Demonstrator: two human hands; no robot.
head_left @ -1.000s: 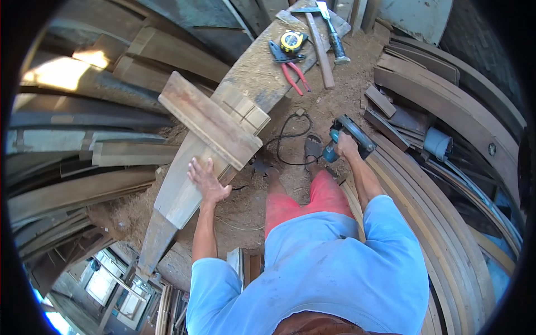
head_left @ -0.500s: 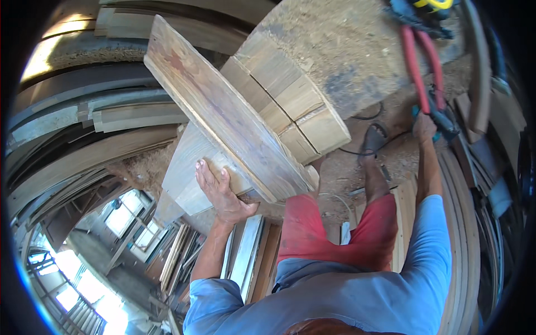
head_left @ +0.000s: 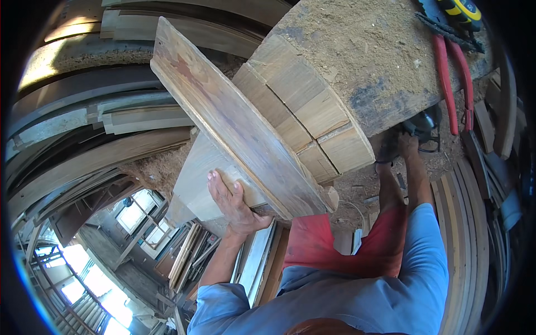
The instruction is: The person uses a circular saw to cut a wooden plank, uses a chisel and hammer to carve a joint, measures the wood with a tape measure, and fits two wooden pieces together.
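My left hand (head_left: 234, 207) lies with fingers stretched out on a pale wooden board (head_left: 198, 181), its thumb spread along the near edge. Across the boards runs a long L-shaped wooden piece (head_left: 234, 120), just beyond my fingertips. On its far side lie pale planks (head_left: 301, 106) with dark grooves crossing them. Down at the right, below the bench edge, my right hand (head_left: 410, 145) is closed on a dark power tool (head_left: 422, 124). Its exact kind is hard to make out, as the bench partly hides it.
Sawdust covers the bench top (head_left: 357, 56). Red-handled pincers (head_left: 453, 84) hang over its right edge, beside a yellow and black tape measure (head_left: 462, 12). Stacked boards (head_left: 61, 111) fill the left. More long strips (head_left: 460, 223) lie at the right, near my leg.
My right hand has moved left and lower with the power tool, toward my foot. My left hand stays on the board. The whole view has shifted a little.
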